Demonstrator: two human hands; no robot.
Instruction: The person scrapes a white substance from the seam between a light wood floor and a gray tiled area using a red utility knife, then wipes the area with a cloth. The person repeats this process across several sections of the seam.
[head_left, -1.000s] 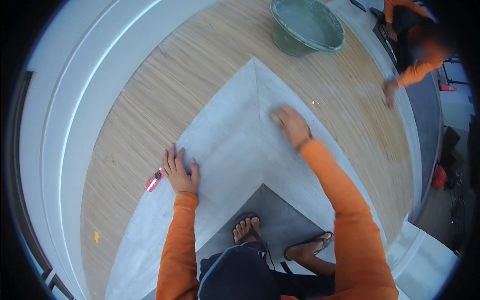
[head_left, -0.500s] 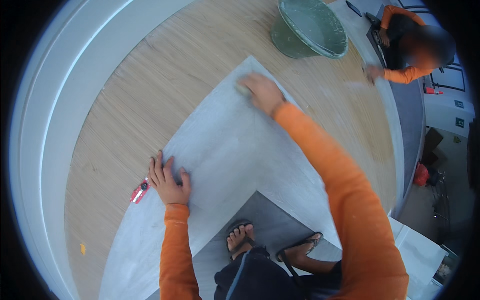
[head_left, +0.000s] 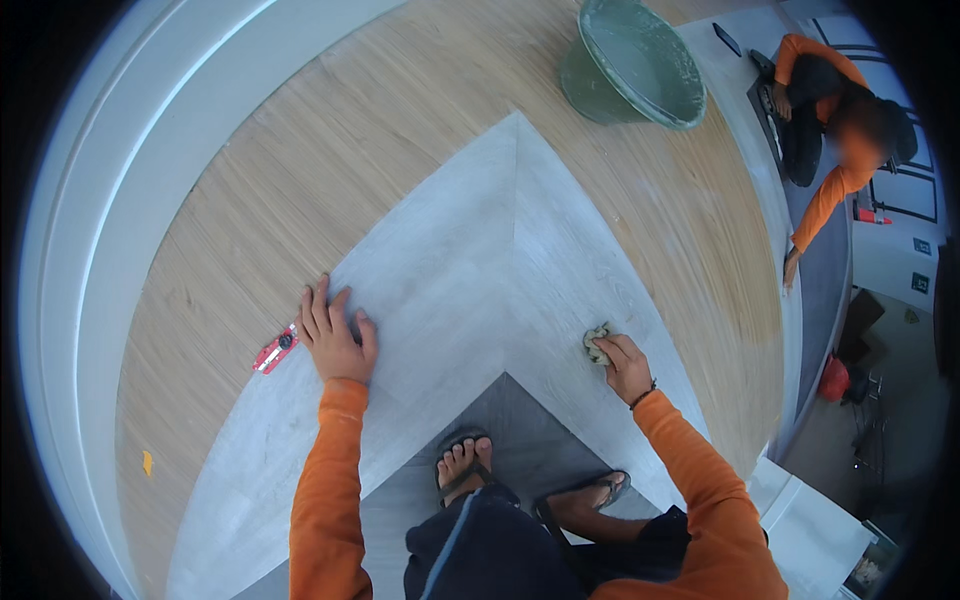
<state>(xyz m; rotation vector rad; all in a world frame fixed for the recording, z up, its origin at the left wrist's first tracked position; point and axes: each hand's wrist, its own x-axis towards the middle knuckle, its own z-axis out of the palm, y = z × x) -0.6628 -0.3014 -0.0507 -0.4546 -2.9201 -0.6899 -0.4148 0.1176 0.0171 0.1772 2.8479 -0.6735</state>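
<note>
My left hand [head_left: 338, 335] lies with spread fingers on the pale grey wood-look strip [head_left: 430, 260], near its outer edge. Just left of its fingers is a red utility knife [head_left: 276, 348], lying across the seam between the grey strip and the tan planks. On the right arm of the grey strip, my right hand [head_left: 627, 368] pinches a crumpled, greyish-green cloth [head_left: 597, 343] against the surface. The two grey strips meet in a mitred point at the top.
A green bucket [head_left: 585, 75] stands on the tan wood-look planks [head_left: 400, 110] at the far side. My sandalled feet rest on dark grey flooring [head_left: 510, 420]. A white curved wall [head_left: 75, 300] borders the left. Another person in orange sleeves [head_left: 825, 205] crouches at the upper right. A yellow scrap [head_left: 147, 463] lies lower left.
My right hand has swept from near the point down to the right arm of the strip, with the cloth. My left hand stays on the strip. The other person's arm now reaches lower.
</note>
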